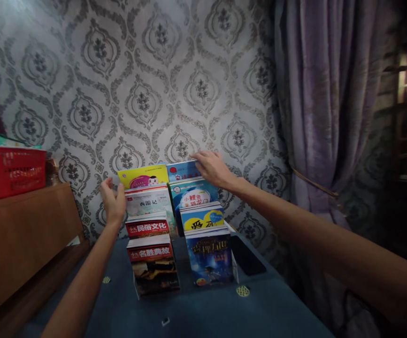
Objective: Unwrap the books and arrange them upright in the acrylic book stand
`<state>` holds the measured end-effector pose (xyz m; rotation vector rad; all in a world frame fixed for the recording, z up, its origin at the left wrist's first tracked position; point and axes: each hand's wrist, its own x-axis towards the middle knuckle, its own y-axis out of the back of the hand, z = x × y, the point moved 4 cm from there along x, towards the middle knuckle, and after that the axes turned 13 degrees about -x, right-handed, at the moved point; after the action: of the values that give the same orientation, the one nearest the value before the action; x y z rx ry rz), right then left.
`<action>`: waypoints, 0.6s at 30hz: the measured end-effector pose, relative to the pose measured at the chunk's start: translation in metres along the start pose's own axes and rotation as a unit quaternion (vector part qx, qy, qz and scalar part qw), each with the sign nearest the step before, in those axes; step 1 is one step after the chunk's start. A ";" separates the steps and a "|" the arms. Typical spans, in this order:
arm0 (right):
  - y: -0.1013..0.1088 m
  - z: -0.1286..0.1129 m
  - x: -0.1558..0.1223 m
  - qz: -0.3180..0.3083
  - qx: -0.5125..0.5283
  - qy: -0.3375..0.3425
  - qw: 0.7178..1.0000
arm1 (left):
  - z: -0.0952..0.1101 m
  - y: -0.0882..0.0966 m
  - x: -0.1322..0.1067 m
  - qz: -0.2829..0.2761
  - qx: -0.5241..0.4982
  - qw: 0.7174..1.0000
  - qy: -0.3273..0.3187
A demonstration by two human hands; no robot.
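Note:
Two columns of books stand in stepped rows on the table. At the back left is a yellow book (140, 176), with a pale book (150, 204) and two red-topped books, a middle one (149, 228) and a front one (154, 267), before it. My left hand (113, 199) is open beside the left column, thumb and fingers apart. My right hand (213, 167) is closed over the top right of the rear blue book (180, 172), hiding part of its cover. Before that stand a teal book (194, 195), a blue-and-yellow book (203, 219) and a dark blue book (210, 258).
White stands, one (234, 267) showing at the right, hold the books. A dark flat object (249, 256) lies right of them on the blue table (206, 314). Two round yellowish pieces, one (243, 291) nearer, lie about. A red basket (11, 171) tops a wooden cabinet (27, 234). Patterned wall behind; curtain (323, 94) right.

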<state>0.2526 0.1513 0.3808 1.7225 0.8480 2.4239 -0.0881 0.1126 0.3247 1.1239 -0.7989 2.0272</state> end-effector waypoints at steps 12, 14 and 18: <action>-0.048 0.037 -0.027 0.045 0.331 -0.265 0.904 | 0.089 -0.137 0.004 -0.326 0.250 0.857 -0.310; -0.051 0.035 -0.026 0.049 0.343 -0.276 0.897 | 0.080 -0.149 0.011 -0.350 0.284 0.842 -0.295; -0.055 0.035 -0.031 0.047 0.361 -0.282 0.887 | 0.067 -0.157 0.019 -0.381 0.327 0.819 -0.277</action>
<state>0.2808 0.2012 0.3371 2.5456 1.7037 1.5206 0.0592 0.1581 0.4002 2.0652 0.1913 1.2704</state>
